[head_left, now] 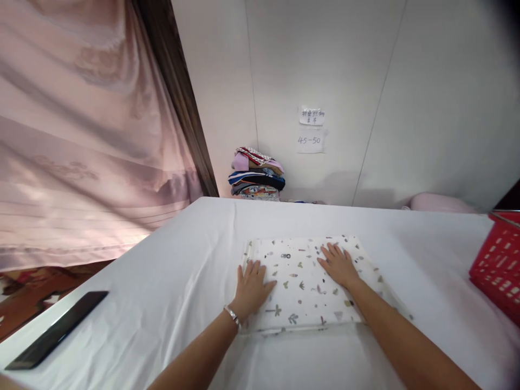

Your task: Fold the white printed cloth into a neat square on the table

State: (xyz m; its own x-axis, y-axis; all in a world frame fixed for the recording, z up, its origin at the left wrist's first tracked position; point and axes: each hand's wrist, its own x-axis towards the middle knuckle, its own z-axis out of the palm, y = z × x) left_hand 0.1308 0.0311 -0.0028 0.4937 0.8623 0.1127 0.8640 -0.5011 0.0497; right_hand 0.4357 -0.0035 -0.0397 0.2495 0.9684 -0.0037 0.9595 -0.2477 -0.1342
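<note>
A folded white cloth (300, 292) with small printed plants and shapes lies flat on the white-covered table (195, 260). My left hand (252, 288) rests on its left edge with the fingers spread, and a silver bracelet circles that wrist. Palm down, my right hand (338, 264) presses on the upper right part of the same cloth, its fingers stretched out. Neither hand grips anything. The cloth's layers show along its near and left edges.
A dark flat strip (57, 330) lies at the table's left edge. On the right stands a red plastic basket (498, 265). Beyond the far edge are a stack of folded clothes (258, 176) and a pink object (441, 202) by the wall. A pink curtain (89, 130) hangs at left.
</note>
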